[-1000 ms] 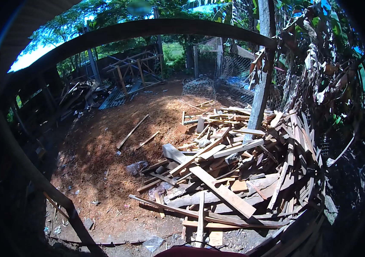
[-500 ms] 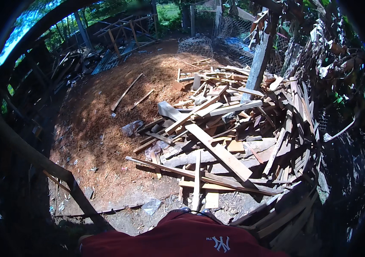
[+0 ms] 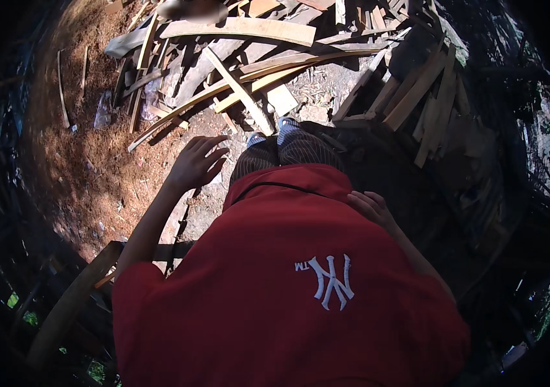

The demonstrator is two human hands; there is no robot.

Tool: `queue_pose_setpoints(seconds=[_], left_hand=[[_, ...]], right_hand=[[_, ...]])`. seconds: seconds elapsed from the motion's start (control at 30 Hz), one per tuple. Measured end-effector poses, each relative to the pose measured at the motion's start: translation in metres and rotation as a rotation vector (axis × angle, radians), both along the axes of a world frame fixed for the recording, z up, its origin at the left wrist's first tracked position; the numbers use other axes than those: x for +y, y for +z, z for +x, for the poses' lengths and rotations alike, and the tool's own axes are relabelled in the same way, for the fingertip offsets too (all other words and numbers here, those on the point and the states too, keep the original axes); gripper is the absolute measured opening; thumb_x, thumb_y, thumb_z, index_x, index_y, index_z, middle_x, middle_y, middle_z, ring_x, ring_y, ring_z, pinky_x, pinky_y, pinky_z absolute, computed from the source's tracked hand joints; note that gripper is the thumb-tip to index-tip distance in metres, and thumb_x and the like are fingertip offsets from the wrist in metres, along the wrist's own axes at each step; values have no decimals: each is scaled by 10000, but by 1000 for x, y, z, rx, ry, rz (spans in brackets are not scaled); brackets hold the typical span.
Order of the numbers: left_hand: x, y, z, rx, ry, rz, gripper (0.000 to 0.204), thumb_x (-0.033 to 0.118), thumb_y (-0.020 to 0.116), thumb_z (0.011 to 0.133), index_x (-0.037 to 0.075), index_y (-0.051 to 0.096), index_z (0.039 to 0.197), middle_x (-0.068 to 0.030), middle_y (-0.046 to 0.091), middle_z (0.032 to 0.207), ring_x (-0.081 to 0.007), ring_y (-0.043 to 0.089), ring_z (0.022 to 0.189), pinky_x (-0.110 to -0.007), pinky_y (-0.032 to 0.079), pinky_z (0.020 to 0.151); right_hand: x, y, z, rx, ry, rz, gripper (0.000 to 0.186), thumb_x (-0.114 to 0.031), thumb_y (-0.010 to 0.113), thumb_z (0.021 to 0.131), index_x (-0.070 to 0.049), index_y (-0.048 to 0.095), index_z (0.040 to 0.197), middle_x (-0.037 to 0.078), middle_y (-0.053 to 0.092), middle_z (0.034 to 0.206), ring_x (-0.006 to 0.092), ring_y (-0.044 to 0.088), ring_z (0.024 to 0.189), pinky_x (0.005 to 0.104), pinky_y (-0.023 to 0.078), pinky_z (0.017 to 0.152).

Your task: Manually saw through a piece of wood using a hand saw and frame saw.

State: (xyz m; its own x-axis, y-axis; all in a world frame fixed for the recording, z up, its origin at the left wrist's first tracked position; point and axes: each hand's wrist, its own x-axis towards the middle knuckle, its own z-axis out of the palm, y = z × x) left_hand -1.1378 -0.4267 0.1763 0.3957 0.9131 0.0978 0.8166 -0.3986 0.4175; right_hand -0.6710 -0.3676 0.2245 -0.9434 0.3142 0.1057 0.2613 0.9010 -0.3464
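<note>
My left hand (image 3: 201, 161) hangs in the air to the left of my knees, empty, with its fingers spread. Close beside my red shirt (image 3: 288, 258), my right hand (image 3: 372, 208) has its fingers stretched out against the cloth at my right side; part of it is hidden. Ahead of my feet (image 3: 281, 132) lies a pile of scrap wood. A narrow wooden strip (image 3: 239, 90) slants across it and ends near my shoes. Beyond the strip are a long thin plank (image 3: 188, 104), a wide pale board (image 3: 243, 28) and a small square piece of wood (image 3: 282, 100).
Dark boards (image 3: 417, 97) are heaped to the right in shade. Brown sawdust (image 3: 120, 168) covers the ground on the left, with crumpled clear plastic (image 3: 103, 109) and two thin sticks on it. A wooden beam (image 3: 81, 297) runs at the lower left.
My view has tipped down toward my body, so the woodpile now sits at the top. Both hands, unseen before, have come into view.
</note>
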Motion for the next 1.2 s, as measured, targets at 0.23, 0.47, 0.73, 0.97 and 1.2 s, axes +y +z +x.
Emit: queue_pose_setpoints(seconds=[0.23,0.47,0.73,0.97,1.2], left_hand=[[42,-38,76,-132,453,126,212,82,627,844,115,660,1052,-77,596,1192,-274,591,1018,-400,463,890],[56,-87,203,-179,637,22,212,122,595,881,59,640,1078,-165,526,1251,-320,578,1062,-419,463,905],[71,-119,372,-175,882,-176,286,146,574,900,8,601,1150,-206,382,1384,-373,497,1193,-431,445,966],[67,-96,472,-130,901,-81,313,158,594,890,13,590,1167,-230,362,1384,-391,500,1181,-440,439,971],[29,-98,535,-115,982,-164,324,174,579,897,15,591,1179,-262,343,1398,-416,506,1161,-462,432,970]], right_hand=[[53,2,92,48,-598,25,401,-288,593,891,-91,554,1238,139,520,1274,296,531,1142,454,369,988],[129,-145,284,-187,-1118,-13,200,-275,594,883,-92,642,946,86,613,1042,272,543,1111,465,385,939],[161,-191,485,-306,-1250,81,174,-250,576,878,-126,660,967,65,616,1060,271,549,1088,457,390,927],[211,-192,587,-107,-1468,83,257,-227,547,895,-127,610,1123,113,610,1134,316,579,1056,464,431,908],[263,-199,593,-302,-1230,277,675,-287,539,917,-296,192,1497,231,251,1496,420,460,1247,470,402,1015]])
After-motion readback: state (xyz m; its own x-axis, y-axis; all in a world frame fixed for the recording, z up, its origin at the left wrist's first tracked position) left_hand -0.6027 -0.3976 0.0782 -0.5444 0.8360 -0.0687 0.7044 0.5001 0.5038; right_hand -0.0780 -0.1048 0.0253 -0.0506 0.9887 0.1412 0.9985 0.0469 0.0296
